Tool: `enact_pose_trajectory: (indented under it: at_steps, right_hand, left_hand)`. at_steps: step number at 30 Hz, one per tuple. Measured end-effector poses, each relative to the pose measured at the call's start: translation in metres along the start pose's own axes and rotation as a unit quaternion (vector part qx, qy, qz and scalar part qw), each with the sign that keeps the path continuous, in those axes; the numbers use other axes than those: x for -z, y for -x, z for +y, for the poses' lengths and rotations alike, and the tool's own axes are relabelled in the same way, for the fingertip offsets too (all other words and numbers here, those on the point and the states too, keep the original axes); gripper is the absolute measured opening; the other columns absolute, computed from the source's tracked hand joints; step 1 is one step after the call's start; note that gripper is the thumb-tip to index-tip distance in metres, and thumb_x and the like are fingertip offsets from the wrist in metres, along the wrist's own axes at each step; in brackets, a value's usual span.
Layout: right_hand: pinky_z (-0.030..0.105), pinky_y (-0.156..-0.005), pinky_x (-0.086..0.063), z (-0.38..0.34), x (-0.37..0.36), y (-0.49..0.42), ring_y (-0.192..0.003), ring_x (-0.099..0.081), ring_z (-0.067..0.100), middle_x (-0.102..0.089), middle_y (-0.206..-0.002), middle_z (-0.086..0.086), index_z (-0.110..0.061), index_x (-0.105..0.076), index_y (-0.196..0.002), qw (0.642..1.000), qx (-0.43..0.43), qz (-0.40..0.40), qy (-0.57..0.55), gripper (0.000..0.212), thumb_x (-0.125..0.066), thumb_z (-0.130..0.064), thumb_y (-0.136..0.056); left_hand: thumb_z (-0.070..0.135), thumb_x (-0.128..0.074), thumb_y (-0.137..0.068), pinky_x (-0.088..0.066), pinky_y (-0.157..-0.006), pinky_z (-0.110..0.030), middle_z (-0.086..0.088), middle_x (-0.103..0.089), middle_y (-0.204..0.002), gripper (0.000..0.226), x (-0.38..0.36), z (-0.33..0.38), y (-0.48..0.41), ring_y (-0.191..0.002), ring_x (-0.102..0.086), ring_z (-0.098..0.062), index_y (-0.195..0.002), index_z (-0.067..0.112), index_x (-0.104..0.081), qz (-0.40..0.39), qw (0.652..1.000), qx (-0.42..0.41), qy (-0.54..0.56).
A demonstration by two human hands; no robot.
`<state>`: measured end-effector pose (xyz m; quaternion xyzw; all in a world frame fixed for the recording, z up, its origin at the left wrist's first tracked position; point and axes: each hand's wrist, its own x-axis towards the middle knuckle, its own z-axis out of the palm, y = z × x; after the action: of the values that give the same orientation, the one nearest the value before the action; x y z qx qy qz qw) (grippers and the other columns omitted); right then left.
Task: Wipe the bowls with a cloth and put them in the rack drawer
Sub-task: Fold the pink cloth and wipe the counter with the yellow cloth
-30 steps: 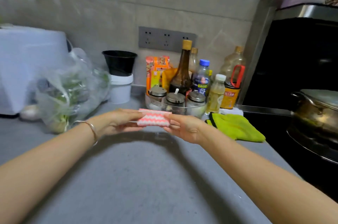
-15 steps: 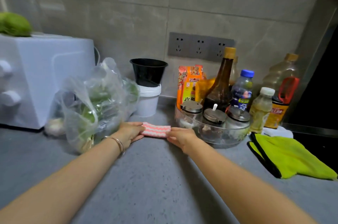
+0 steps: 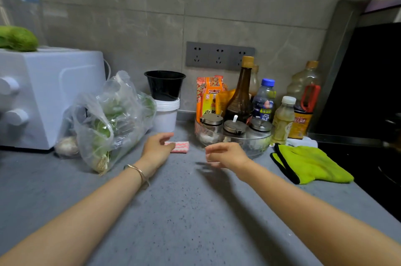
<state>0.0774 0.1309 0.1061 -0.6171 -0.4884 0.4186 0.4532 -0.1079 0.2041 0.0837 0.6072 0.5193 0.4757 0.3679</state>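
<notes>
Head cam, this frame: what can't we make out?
Rack drawer and the bowls to wipe: outside the head view; only a glass bowl holding jars shows.
Pink cloth: left end hidden behind the left hand; contact unclear.
Right hand: fingers motion-blurred, exact pose unclear.
Cooktop: cut off by the right edge, dark.
Plastic bag: crinkled film obscures contents beyond some greens.

A pink-and-white zigzag cloth [image 3: 180,147] on a speckled grey desk [image 3: 184,211]. At its three o'clock, a lime-green rag [image 3: 312,163] trimmed in black; at eleven o'clock, a black container [image 3: 165,84] over a white tub [image 3: 166,114].
</notes>
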Motion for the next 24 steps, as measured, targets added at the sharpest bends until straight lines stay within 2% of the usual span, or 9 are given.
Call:
enact_pose_trajectory:
  at_steps: [3,7,10,13,16,18,19,21,24]
  right_hand:
    - [0.017,-0.063,-0.054,-0.002,0.046,0.036,-0.069,-0.064,0.007,-0.067,-0.081,0.003,-0.004,-0.068,-0.101,0.998,0.029,-0.009,0.058,0.021,-0.067,0.007,-0.083]
    - [0.017,-0.063,-0.051,0.002,0.112,0.084,-0.074,-0.06,0.009,-0.066,-0.08,0.001,-0.008,-0.068,-0.099,0.995,0.045,0.055,0.067,0.015,-0.068,-0.002,-0.086]
    - [0.02,-0.071,-0.048,0.012,0.155,0.11,-0.087,-0.059,0.008,-0.066,-0.103,0.001,-0.01,-0.067,-0.112,0.982,0.046,0.133,0.125,0.026,-0.069,-0.018,-0.088]
    - [0.022,-0.082,-0.038,0.024,0.186,0.123,-0.104,-0.052,0.01,-0.055,-0.126,-0.002,-0.016,-0.056,-0.131,0.973,0.038,0.15,0.172,0.049,-0.069,-0.033,-0.086]
    - [0.02,-0.087,-0.035,0.036,0.205,0.118,-0.112,-0.043,0.007,-0.042,-0.128,-0.007,-0.021,-0.045,-0.14,0.969,0.041,0.144,0.196,0.061,-0.066,-0.041,-0.086]
    - [0.028,-0.106,-0.031,0.047,0.212,0.099,-0.133,-0.034,0.013,-0.034,-0.146,-0.005,-0.026,-0.041,-0.143,0.953,0.04,0.157,0.255,0.076,-0.064,-0.059,-0.079]
    - [0.036,-0.115,-0.023,0.054,0.215,0.085,-0.142,-0.024,0.018,-0.027,-0.154,-0.001,-0.03,-0.039,-0.144,0.943,0.031,0.156,0.293,0.085,-0.06,-0.072,-0.072]
    - [0.045,-0.118,-0.007,0.066,0.218,0.054,-0.148,-0.006,0.026,-0.014,-0.16,0.003,-0.038,-0.032,-0.146,0.916,-0.007,0.14,0.376,0.1,-0.049,-0.089,-0.062]
    - [0.055,-0.115,0.002,0.076,0.222,0.012,-0.147,0.011,0.034,0.001,-0.162,0.002,-0.047,-0.02,-0.148,0.873,-0.072,0.119,0.468,0.094,-0.042,-0.089,-0.066]
  left_hand:
    - [-0.007,-0.059,-0.087,-0.045,-0.072,-0.007,-0.012,-0.065,-0.11,0.028,-0.021,0.022,0.031,-0.081,-0.063,-0.01,-0.113,0.004,-0.065,-0.056,0.998,-0.024,0.026]
    - [-0.003,-0.06,-0.089,-0.041,-0.062,0.002,-0.005,-0.064,-0.099,0.023,-0.055,0.047,0.072,-0.083,-0.057,-0.01,-0.111,0.001,-0.067,-0.089,0.994,-0.056,0.016]
    - [-0.001,-0.061,-0.089,-0.042,-0.059,0.0,-0.006,-0.067,-0.095,0.018,-0.079,0.055,0.095,-0.082,-0.058,-0.011,-0.104,0.007,-0.069,-0.113,0.991,-0.066,0.008]
    - [0.002,-0.061,-0.09,-0.044,-0.071,-0.008,-0.003,-0.065,-0.094,0.016,-0.097,0.055,0.107,-0.089,-0.058,-0.014,-0.101,0.011,-0.067,-0.133,0.988,-0.08,-0.01]
    - [0.007,-0.061,-0.09,-0.043,-0.083,-0.022,0.0,-0.064,-0.094,0.014,-0.109,0.055,0.11,-0.091,-0.057,-0.014,-0.099,0.018,-0.066,-0.129,0.987,-0.089,-0.03]
    - [0.014,-0.06,-0.091,-0.037,-0.086,-0.019,0.006,-0.062,-0.098,0.013,-0.113,0.049,0.106,-0.096,-0.055,-0.009,-0.102,0.021,-0.065,-0.126,0.985,-0.098,-0.064]
    - [0.016,-0.06,-0.092,-0.035,-0.087,-0.017,0.008,-0.062,-0.102,0.014,-0.114,0.045,0.102,-0.1,-0.056,-0.008,-0.104,0.022,-0.065,-0.123,0.983,-0.11,-0.081]
    - [0.021,-0.06,-0.092,-0.037,-0.086,-0.013,0.009,-0.062,-0.11,0.017,-0.115,0.037,0.096,-0.105,-0.058,-0.01,-0.108,0.024,-0.064,-0.115,0.979,-0.133,-0.103]
    - [0.025,-0.061,-0.091,-0.033,-0.081,-0.001,0.004,-0.061,-0.114,0.015,-0.117,0.029,0.091,-0.11,-0.055,-0.012,-0.105,0.029,-0.064,-0.116,0.976,-0.139,-0.12]
